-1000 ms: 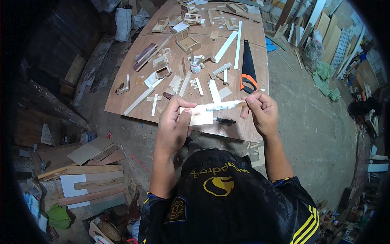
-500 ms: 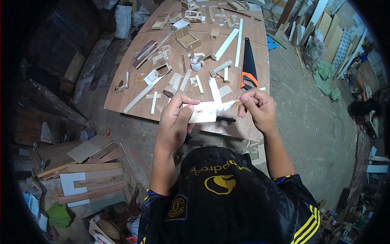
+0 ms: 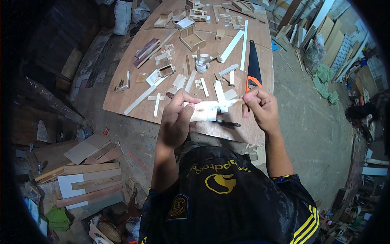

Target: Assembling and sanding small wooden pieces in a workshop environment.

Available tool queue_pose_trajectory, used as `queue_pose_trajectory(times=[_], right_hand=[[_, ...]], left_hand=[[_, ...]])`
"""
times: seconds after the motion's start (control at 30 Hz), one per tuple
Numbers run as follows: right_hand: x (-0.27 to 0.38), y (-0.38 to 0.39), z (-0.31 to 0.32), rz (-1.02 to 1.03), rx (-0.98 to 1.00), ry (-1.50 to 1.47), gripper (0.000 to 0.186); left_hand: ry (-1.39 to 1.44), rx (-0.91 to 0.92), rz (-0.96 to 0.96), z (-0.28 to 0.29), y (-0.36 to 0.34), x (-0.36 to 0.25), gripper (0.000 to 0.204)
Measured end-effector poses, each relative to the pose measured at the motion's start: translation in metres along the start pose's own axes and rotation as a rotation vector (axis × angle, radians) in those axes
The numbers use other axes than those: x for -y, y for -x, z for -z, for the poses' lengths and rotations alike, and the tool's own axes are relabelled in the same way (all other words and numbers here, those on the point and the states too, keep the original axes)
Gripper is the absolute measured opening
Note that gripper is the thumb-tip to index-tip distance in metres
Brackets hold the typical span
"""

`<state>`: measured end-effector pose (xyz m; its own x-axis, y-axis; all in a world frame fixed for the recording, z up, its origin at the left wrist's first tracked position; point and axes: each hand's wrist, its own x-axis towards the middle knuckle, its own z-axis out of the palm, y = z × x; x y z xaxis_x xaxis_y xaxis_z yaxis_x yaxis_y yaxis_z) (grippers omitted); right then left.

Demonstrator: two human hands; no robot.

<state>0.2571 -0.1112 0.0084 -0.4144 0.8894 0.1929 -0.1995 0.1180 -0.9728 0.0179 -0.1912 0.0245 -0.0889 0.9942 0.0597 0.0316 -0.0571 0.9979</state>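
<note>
My left hand [image 3: 175, 120] pinches a small pale rectangular wood piece [image 3: 204, 114] by its left end, thumb on top. In my right hand [image 3: 263, 109], thumb and fingers close on a thin stick [image 3: 234, 103] with white on its end; motion blurs it. The stick's tip lies over the wood piece's upper right edge, though I cannot tell if they touch. Below the wood piece a dark slim tool [image 3: 228, 123] shows at the table's near edge. A white jar [image 3: 201, 66] with an upright handle in it stands farther off.
On the wooden table [image 3: 134, 73] lie several small wooden box frames [image 3: 192, 39], white strips [image 3: 232, 46] and offcuts. A handsaw [image 3: 254, 61] with an orange and black handle rests at the right. Boards [image 3: 91, 179] are stacked on the floor at the left.
The white-ended stick in my right hand has shifted slightly right and tilts less. My left hand still grips the wood piece in nearly the same place. The view has moved a little.
</note>
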Motion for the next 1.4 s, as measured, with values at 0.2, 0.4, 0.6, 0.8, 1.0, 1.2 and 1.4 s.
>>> queue_pose_trajectory(times=[0.2, 0.4, 0.6, 0.8, 1.0, 1.2, 1.4], right_hand=[[-0.006, -0.036, -0.02, -0.015, -0.029, 0.071, 0.015], [-0.013, -0.07, -0.039, -0.024, 0.037, -0.028, 0.013], [-0.035, -0.113, -0.065, -0.037, -0.14, 0.094, 0.013], [-0.083, -0.154, -0.052, -0.044, -0.369, 0.182, 0.017], [-0.182, -0.202, -0.025, -0.252, -0.472, 0.837, 0.023], [-0.256, -0.236, -0.024, -0.234, -0.323, 1.289, 0.021], [-0.298, -0.253, -0.016, -0.244, -0.237, 1.354, 0.018]], left_hand=[[0.027, 0.056, 0.03, 0.032, -0.03, -0.006, 0.016], [0.049, 0.117, -0.045, 0.075, -0.064, 0.016, 0.019], [0.086, 0.217, 0.028, 0.111, -0.101, 0.031, 0.02], [0.117, 0.102, 0.042, 0.15, -0.13, 0.087, 0.016], [0.267, 0.008, 0.193, 0.191, -0.139, 0.154, 0.017], [0.413, -0.073, 0.284, 0.214, -0.133, 0.176, 0.025], [0.37, -0.196, 0.308, 0.233, -0.126, 0.174, 0.022]])
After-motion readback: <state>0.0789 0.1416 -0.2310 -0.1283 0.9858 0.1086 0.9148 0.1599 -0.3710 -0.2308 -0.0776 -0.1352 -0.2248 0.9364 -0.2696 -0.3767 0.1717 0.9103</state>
